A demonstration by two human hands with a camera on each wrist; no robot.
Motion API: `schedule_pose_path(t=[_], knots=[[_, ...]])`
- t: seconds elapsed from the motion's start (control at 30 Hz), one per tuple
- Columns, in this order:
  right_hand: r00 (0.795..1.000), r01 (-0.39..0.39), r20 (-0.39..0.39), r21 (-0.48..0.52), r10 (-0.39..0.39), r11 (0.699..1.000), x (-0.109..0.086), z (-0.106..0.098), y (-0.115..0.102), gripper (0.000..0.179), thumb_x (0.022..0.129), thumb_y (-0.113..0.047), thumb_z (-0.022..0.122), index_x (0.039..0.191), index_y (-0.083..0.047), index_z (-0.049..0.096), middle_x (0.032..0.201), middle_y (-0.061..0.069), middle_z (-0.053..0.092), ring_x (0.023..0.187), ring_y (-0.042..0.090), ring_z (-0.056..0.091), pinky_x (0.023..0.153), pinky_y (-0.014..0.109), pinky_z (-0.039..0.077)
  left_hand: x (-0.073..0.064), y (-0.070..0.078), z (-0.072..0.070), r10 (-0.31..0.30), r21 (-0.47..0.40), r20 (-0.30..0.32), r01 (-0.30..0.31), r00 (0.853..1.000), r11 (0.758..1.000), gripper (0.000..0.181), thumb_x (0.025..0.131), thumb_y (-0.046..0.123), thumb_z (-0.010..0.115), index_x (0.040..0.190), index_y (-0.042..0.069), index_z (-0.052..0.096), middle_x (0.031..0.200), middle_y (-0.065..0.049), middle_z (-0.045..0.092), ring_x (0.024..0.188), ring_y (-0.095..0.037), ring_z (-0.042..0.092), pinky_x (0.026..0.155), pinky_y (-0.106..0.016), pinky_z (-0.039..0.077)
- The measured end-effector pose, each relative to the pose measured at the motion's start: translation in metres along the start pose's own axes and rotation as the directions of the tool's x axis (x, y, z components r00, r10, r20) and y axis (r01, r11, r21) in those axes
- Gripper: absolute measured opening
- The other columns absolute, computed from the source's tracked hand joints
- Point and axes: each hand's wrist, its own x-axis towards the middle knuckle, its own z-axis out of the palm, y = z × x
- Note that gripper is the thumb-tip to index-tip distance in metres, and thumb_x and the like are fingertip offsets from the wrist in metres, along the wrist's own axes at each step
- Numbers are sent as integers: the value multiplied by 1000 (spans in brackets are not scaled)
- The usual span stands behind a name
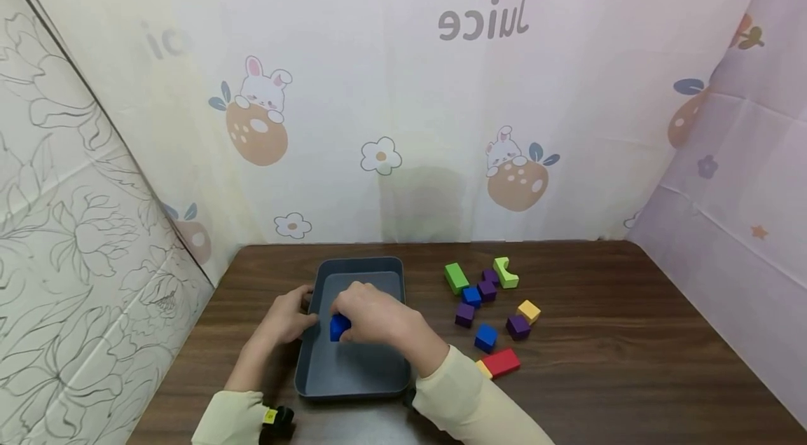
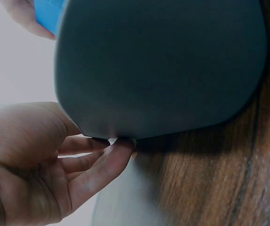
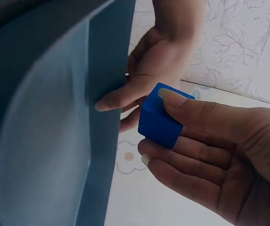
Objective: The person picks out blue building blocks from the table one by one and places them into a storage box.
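Observation:
A dark grey rectangular tray (image 1: 372, 380) lies on the table, its bare floor showing around my right hand. With thumb and fingers, my right hand (image 1: 373, 313) pinches a blue cube (image 3: 160, 123) over the tray. In the right wrist view the thumb presses one face while fingertips support the other side. My left hand (image 1: 285, 319) grips the tray's left wall, thumb lapped over the rim and fingers outside. The left wrist view shows this hand (image 2: 45, 165) against the tray's outer side.
Right of the tray, loose blocks lie on the brown table (image 1: 605, 347): a green block (image 1: 457, 278), a lime arch (image 1: 504, 275), several purple cubes (image 1: 518, 326), blue cubes (image 1: 485, 338), a yellow block (image 1: 528, 311) and a red block (image 1: 501, 363). A printed curtain (image 1: 416, 80) hangs behind.

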Motion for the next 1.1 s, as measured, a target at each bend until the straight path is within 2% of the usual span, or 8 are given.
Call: schedule_pose_path(t=[0.47,1.1], knots=[[998,-34,48,-14,34,999,9,15,-2,27,86,-24,91,110,-14,81,97,-4,74,82,7,67,69,19,57,0,-1,0,-13,-38,2,13,1000,999,59,91,-2,71,147,-7,52,106,-22,70,80,-25,72,56,-37,64],[996,-16,84,-91,23,996,15,37,-5,24,83,-25,93,101,-16,80,87,-7,70,74,3,62,63,17,53,-2,0,0,-6,-44,9,7,1000,999,59,91,-3,71,146,-8,52,103,-19,70,78,-24,72,56,-37,64]])
